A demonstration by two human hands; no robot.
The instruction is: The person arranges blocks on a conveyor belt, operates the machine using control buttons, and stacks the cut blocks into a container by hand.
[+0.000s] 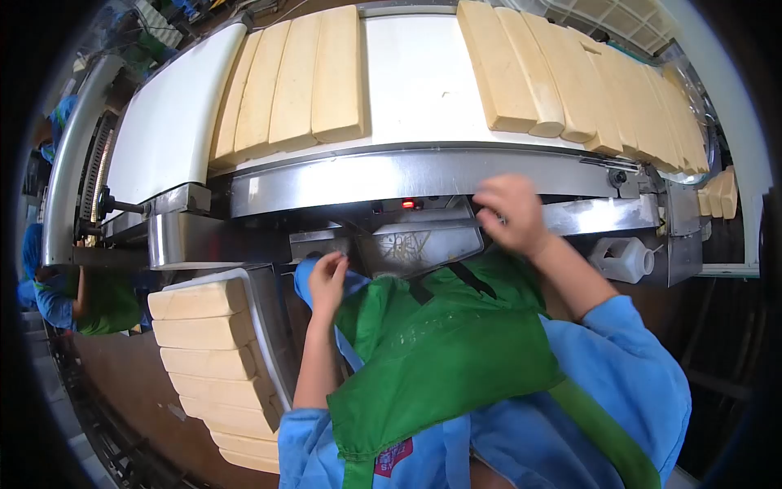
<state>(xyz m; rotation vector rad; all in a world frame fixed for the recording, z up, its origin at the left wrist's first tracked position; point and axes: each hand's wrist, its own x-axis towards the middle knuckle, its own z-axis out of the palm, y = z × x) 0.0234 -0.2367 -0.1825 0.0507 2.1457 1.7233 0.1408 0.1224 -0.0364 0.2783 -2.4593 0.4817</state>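
Left hand: The bare left hand point(326, 284) hangs above the lap, near the grey metal pan, its fingers loosely bent and the tips close to the thumb; whether a small scrap is pinched there, I cannot tell.
Right hand: The bare right hand point(511, 216) is raised just beside the shiny steel rail point(326, 186), fingers half curled with a gap to the thumb, nothing seen in them.
Blocks on the belt: Long pale-yellow blocks lie on the smooth white belt point(414, 69), a left group point(336, 73) and a right group point(562, 77) with bare belt between; neither hand touches them.
Blocks beside the lap: More pale-yellow blocks point(199, 332) sit in a row in a whitish plastic tray point(262, 322).
Metal pan: The grey metal pan point(456, 236) holds thin yellowish scraps point(403, 246).
Good handling: The blocks look smooth and perhaps soft, so spread, flat fingers under both ends would likely mark them least.
Care: The right knuckles are best kept off the rail's edge, and the loose green cloth apron point(456, 367) clear of the pan.
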